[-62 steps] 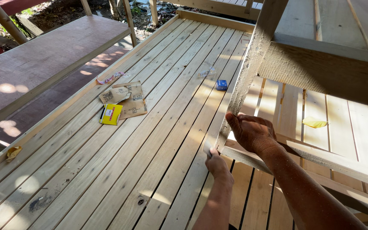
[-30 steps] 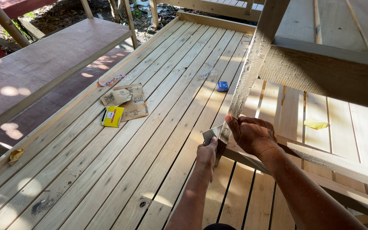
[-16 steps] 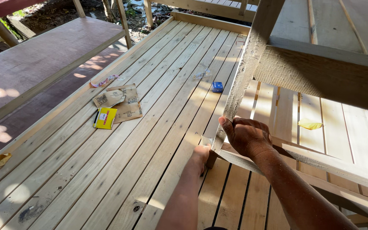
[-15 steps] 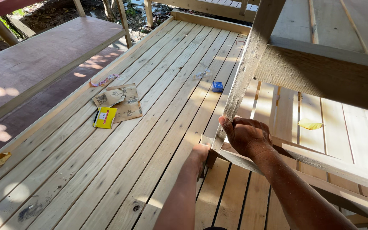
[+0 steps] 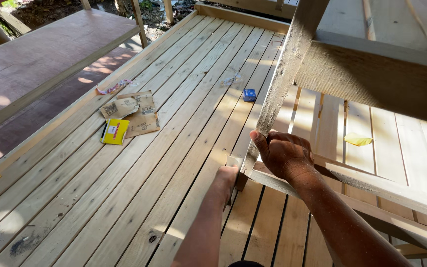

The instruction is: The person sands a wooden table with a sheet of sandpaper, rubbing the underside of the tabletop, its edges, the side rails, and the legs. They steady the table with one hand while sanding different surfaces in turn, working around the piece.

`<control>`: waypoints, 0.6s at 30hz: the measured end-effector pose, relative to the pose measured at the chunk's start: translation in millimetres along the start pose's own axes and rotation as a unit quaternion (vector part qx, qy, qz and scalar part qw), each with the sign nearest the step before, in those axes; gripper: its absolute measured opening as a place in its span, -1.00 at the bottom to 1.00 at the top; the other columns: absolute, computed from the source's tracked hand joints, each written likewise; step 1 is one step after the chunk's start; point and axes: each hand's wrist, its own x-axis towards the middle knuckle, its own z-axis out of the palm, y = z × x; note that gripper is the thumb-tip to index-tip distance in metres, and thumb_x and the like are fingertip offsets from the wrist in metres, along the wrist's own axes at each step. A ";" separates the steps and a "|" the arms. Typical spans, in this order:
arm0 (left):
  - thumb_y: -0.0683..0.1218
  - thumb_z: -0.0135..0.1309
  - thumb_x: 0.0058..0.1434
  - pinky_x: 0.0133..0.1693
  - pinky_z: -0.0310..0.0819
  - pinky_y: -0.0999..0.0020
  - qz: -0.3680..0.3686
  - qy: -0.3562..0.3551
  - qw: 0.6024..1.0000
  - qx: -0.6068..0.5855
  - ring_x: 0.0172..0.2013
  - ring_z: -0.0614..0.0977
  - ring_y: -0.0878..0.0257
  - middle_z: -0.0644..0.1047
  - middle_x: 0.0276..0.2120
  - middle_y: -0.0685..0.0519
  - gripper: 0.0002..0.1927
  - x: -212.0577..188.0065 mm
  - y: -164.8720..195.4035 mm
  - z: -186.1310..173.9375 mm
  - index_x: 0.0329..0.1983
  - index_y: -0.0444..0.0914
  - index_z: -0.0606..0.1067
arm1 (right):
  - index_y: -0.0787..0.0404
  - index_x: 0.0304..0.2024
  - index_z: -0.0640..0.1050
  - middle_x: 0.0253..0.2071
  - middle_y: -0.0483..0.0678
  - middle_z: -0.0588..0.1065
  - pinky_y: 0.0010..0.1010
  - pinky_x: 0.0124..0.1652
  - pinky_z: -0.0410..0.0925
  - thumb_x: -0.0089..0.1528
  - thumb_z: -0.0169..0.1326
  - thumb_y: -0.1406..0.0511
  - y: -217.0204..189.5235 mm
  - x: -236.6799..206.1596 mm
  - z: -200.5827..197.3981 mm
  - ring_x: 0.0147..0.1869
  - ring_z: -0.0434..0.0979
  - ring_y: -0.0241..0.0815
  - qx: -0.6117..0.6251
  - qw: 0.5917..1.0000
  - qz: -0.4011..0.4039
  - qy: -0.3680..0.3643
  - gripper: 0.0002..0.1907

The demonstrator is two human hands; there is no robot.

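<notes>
A rough, pale wooden leg (image 5: 281,84) slants from the top of the view down to the plank deck (image 5: 184,123). It belongs to a wooden frame with a thick cross beam (image 5: 386,74) and a lower rail (image 5: 371,185). My right hand (image 5: 285,155) is wrapped around the leg just above the rail. My left hand (image 5: 226,178) sits at the foot of the leg, pressing a small pale piece of sandpaper (image 5: 233,161) against it. Its fingertips are hidden behind the leg.
Brown sandpaper sheets (image 5: 133,111) and a yellow packet (image 5: 114,131) lie on the deck to the left. A small blue box (image 5: 249,95) and a clear wrapper (image 5: 231,79) lie farther away. A brown platform (image 5: 35,54) runs along the left, and a yellow leaf (image 5: 358,140) lies under the frame.
My left hand slid the sandpaper up the leg, then back down to its foot. My right hand kept its hold, shifting slightly lower. The camera moved a little closer.
</notes>
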 end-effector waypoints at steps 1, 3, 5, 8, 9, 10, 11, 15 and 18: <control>0.17 -0.02 0.35 0.09 0.33 0.10 -0.003 -0.004 1.000 -0.019 0.08 0.51 0.07 0.51 0.17 -0.18 -0.39 1.1 -5.5 -4.4 0.27 -0.36 0.46 | -0.03 0.13 0.59 0.19 -0.05 0.51 0.04 0.35 0.19 0.21 -0.70 -0.38 0.1 -0.3 1.3 0.34 0.44 0.01 0.009 1.000 -0.012 0.000 0.01; 0.18 -0.02 0.35 0.12 0.26 0.13 -0.004 -0.007 0.998 -0.062 0.13 0.47 0.11 0.45 0.23 -0.15 -0.36 2.5 -15.8 -5.8 0.35 -0.32 0.40 | 0.00 0.11 0.61 0.20 -0.07 0.52 0.02 0.37 0.18 0.22 -0.71 -0.38 0.9 0.3 2.5 0.34 0.45 -0.01 0.029 0.999 -0.035 0.006 0.03; 0.21 -0.06 0.35 0.13 0.32 0.15 0.004 0.044 0.995 -0.095 0.10 0.52 0.12 0.51 0.20 -0.11 -0.35 0.2 -22.0 1.0 0.32 -0.33 0.42 | -0.04 0.14 0.58 0.22 -0.07 0.48 0.08 0.35 0.17 0.19 -0.70 -0.38 1.5 1.2 2.3 0.35 0.42 0.00 0.019 1.000 0.000 -0.007 0.02; 0.23 -0.10 0.38 0.11 0.41 0.14 -0.027 0.055 0.993 -0.105 0.09 0.57 0.10 0.54 0.17 -0.10 -0.34 -9.6 -18.7 16.3 0.31 -0.34 0.40 | -0.03 0.13 0.58 0.17 -0.04 0.52 0.03 0.38 0.18 0.22 -0.74 -0.37 2.8 0.8 0.9 0.33 0.45 0.01 -0.007 1.000 -0.010 -0.002 0.02; 0.24 -0.12 0.40 0.10 0.44 0.13 -0.043 0.050 0.993 -0.102 0.09 0.58 0.09 0.54 0.16 -0.11 -0.34 -14.4 -12.9 16.0 0.31 -0.35 0.39 | -0.01 0.11 0.58 0.14 -0.02 0.55 -0.01 0.40 0.18 0.23 -0.76 -0.36 2.5 1.0 0.7 0.32 0.47 0.01 -0.017 0.999 -0.027 0.004 0.02; 0.19 -0.10 0.38 0.07 0.46 0.16 0.009 0.024 0.989 -0.147 0.07 0.60 0.12 0.57 0.13 -0.10 -0.39 -20.3 -2.6 16.7 0.28 -0.34 0.42 | -0.01 0.12 0.57 0.14 -0.02 0.55 0.01 0.38 0.18 0.23 -0.75 -0.36 2.2 1.9 0.3 0.32 0.46 0.02 -0.013 1.000 -0.027 0.009 0.01; 0.14 -0.08 0.37 0.04 0.49 0.20 0.057 -0.003 0.980 -0.191 0.04 0.62 0.16 0.60 0.09 -0.10 -0.44 -28.9 6.7 17.4 0.25 -0.33 0.45 | -0.01 0.13 0.56 0.14 -0.02 0.54 0.02 0.37 0.18 0.23 -0.74 -0.36 2.7 1.4 1.0 0.32 0.45 0.02 -0.008 1.000 -0.026 0.010 0.00; 0.16 -0.12 0.42 -0.01 0.46 0.22 0.143 -0.052 0.970 -0.191 -0.04 0.59 0.14 0.59 0.01 -0.13 -0.43 -56.3 54.7 27.1 0.19 -0.39 0.47 | 0.01 0.10 0.58 0.12 0.01 0.55 -0.02 0.39 0.19 0.28 -0.73 -0.33 6.2 4.5 5.6 0.33 0.46 0.02 -0.009 1.000 -0.027 -0.003 -0.03; 0.15 -0.10 0.42 0.03 0.47 0.22 0.190 -0.037 0.959 -0.208 -0.04 0.59 0.14 0.59 -0.02 -0.12 -0.46 -63.7 62.4 32.3 0.16 -0.40 0.46 | 0.06 0.07 0.57 0.10 -0.02 0.57 -0.04 0.41 0.16 0.36 -0.72 -0.24 17.4 8.0 4.2 0.26 0.52 0.02 -0.021 0.989 -0.144 0.032 -0.10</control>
